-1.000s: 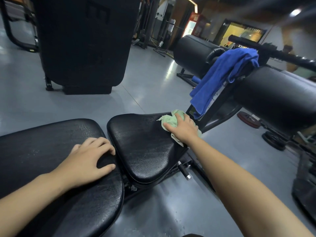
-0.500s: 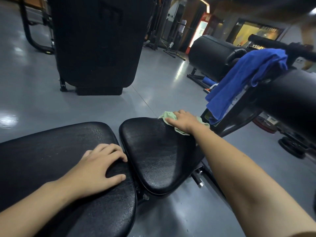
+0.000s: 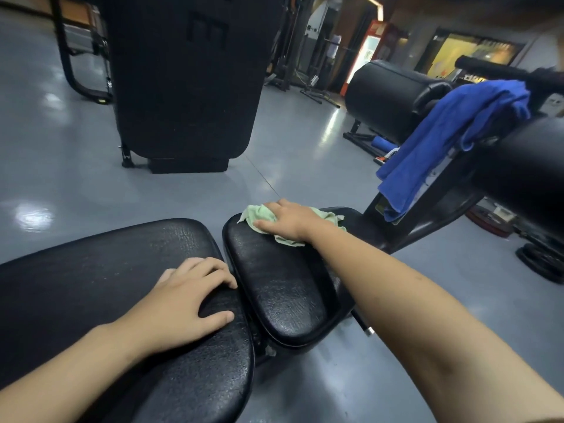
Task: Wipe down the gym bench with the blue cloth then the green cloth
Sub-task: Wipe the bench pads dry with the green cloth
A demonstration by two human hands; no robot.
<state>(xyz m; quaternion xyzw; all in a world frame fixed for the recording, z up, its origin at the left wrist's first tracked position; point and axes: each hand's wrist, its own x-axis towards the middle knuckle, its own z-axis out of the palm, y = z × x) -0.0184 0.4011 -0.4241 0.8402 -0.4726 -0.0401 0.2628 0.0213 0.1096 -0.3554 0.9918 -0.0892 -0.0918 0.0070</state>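
The black gym bench has a long back pad (image 3: 100,288) at the left and a smaller seat pad (image 3: 287,294) to its right. My right hand (image 3: 288,222) presses the crumpled green cloth (image 3: 259,216) flat against the far end of the seat pad. My left hand (image 3: 189,296) rests palm down with fingers spread on the near end of the back pad, holding nothing. The blue cloth (image 3: 451,138) hangs draped over the bench's black frame at the right, above and beyond the seat.
A large black padded roller (image 3: 528,166) sits at the right and another (image 3: 393,99) behind it. A tall black machine (image 3: 183,80) stands on the grey floor ahead. Weight plates (image 3: 540,261) lie on the floor at the far right.
My right hand has slid the green cloth leftward across the far end of the seat pad. My left hand has stayed on the back pad.
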